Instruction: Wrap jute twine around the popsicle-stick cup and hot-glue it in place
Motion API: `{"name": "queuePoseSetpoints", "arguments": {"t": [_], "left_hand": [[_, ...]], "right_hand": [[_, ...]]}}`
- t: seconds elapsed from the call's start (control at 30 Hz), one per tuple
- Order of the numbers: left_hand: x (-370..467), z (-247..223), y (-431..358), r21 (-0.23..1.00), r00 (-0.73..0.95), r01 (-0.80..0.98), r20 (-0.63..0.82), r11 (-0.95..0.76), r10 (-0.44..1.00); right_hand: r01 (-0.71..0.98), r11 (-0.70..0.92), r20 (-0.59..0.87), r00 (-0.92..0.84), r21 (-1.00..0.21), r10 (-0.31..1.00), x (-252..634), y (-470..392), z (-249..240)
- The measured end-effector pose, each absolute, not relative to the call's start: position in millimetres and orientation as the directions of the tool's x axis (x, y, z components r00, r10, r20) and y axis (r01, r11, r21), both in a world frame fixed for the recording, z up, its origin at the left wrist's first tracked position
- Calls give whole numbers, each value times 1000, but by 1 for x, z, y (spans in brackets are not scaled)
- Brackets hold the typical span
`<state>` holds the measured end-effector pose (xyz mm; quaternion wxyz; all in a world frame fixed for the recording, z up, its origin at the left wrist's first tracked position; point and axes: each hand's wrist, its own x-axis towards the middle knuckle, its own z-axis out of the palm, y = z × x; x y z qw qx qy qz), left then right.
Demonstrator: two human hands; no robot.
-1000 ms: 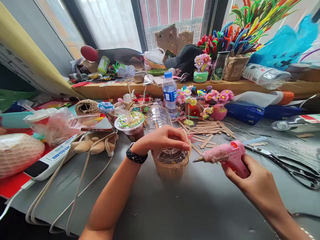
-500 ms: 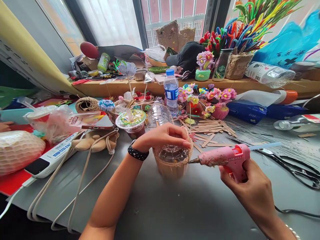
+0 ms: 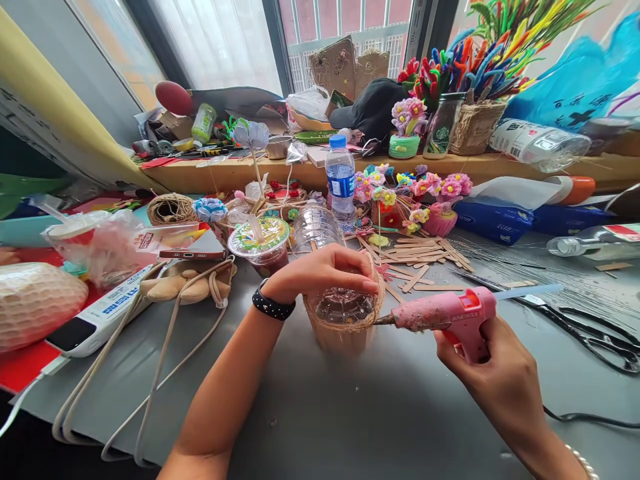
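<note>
On a cluttered grey table (image 3: 350,413), the left hand (image 3: 320,270) grips the rim of a twine-wrapped cup (image 3: 343,327). The right hand (image 3: 493,373) clasps a pink glue gun (image 3: 445,317), nozzle seemingly touching the cup's rim.

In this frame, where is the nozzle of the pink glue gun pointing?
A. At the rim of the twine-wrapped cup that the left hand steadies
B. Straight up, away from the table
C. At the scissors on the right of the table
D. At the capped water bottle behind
A: the right hand holds the pink glue gun level, its tip at the rim of the twine-wrapped cup, which the left hand grips from above.
</note>
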<state>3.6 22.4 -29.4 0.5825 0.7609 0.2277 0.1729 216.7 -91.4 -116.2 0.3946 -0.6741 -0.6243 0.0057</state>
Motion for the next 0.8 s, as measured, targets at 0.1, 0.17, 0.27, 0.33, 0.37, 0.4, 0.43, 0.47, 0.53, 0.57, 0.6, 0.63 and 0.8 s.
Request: {"name": "queuePoseSetpoints", "arguments": {"t": [0.1, 0.17, 0.27, 0.33, 0.37, 0.4, 0.43, 0.47, 0.53, 0.57, 0.6, 0.63, 0.8], "left_hand": [[4, -29, 22, 965, 841, 143, -1, -219, 541], [4, -29, 22, 967, 843, 131, 7, -217, 538], [4, -30, 22, 970, 842, 122, 11, -209, 540], [4, -30, 21, 973, 839, 122, 4, -195, 545], [4, -30, 21, 973, 838, 125, -1, -192, 546], [4, -30, 21, 972, 836, 133, -6, -192, 548], [4, -29, 21, 970, 834, 144, -13, -195, 551], [4, -29, 21, 967, 831, 157, -20, -200, 555], [4, -29, 21, 961, 824, 180, -33, -207, 565], [4, -28, 21, 960, 821, 188, -37, -209, 569], [4, -28, 21, 958, 820, 193, -40, -211, 571], [4, -28, 21, 958, 821, 194, -40, -213, 570], [3, -28, 21, 961, 829, 174, -26, -214, 558]], "right_hand": [[839, 113, 505, 208, -533, 838, 217, -91, -117], [839, 117, 508, 205, -531, 836, 217, -91, -118], [843, 106, 502, 208, -527, 840, 218, -91, -118], [844, 101, 496, 209, -526, 843, 219, -91, -118], [844, 100, 494, 208, -527, 844, 219, -91, -118], [843, 100, 492, 209, -529, 845, 219, -91, -118], [841, 99, 490, 210, -531, 846, 220, -91, -118], [840, 98, 490, 212, -533, 845, 220, -91, -118], [839, 96, 494, 219, -535, 841, 221, -91, -118], [839, 96, 497, 221, -536, 839, 221, -91, -118], [840, 97, 499, 221, -534, 838, 221, -91, -117], [841, 100, 503, 219, -531, 836, 221, -91, -117], [849, 110, 522, 210, -517, 827, 222, -91, -117]]}}
